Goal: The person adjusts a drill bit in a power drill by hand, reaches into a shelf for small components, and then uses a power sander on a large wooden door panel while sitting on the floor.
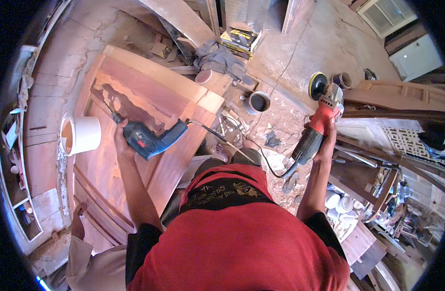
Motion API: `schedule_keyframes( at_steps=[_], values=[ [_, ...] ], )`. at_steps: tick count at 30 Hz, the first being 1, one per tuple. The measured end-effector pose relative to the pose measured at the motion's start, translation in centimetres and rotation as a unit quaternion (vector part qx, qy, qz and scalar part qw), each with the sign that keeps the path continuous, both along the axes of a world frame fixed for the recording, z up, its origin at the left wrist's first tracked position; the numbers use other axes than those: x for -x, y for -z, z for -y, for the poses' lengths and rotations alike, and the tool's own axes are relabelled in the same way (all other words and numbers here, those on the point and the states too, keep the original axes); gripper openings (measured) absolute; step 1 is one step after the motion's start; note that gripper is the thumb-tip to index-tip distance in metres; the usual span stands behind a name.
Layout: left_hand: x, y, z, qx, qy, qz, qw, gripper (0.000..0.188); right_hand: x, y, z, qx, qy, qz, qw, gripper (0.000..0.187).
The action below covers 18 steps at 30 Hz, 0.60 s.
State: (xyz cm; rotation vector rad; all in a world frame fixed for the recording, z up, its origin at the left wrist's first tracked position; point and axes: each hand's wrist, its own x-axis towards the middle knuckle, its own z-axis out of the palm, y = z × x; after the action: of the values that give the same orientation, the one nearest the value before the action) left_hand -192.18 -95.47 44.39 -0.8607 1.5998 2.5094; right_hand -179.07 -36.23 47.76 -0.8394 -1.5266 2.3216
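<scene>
My left hand (123, 141) is wrapped round the body of a blue and black power drill (146, 137). The drill's bit points to the far left, above a large reddish wooden panel (157, 72) with a dark stained patch. On the right, my right hand (326, 145) grips a red and black angle grinder (322, 118), held upright. A round yellow-edged black pad (318, 86) is fitted at its head. Power cords (217, 134) trail from both tools in front of my body. My fingers are partly hidden behind the tools.
At far left stands a white bucket (88, 135). Another person's hand (79, 211) rests by the lower-left panel. A dark-filled pot (258, 103), grey cloth (217, 60) and cardboard box (240, 40) lie ahead. Boards, tins (345, 203) and clutter crowd the right.
</scene>
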Motion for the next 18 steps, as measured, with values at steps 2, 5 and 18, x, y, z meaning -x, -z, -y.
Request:
schedule_keyframes(
  at_steps=[2, 5, 18],
  values=[
    [-1.1, 2.2, -0.1, -0.021, -0.051, -0.004, 0.998, 0.032, 0.6, -0.4, 1.0, 0.036, -0.009, 0.017, 0.999, 0.061],
    [-5.2, 8.4, 1.9, 0.097, -0.13, 0.031, 0.986, 0.032, -0.2, -1.0, 3.4, 0.049, -0.01, 0.019, 0.999, 0.059],
    [-7.6, -3.2, -25.1, 0.211, 0.251, -0.231, 0.916, 0.059, 8.4, -4.1, 14.2, -0.251, -0.199, -0.15, 0.935, 0.044]
  ],
)
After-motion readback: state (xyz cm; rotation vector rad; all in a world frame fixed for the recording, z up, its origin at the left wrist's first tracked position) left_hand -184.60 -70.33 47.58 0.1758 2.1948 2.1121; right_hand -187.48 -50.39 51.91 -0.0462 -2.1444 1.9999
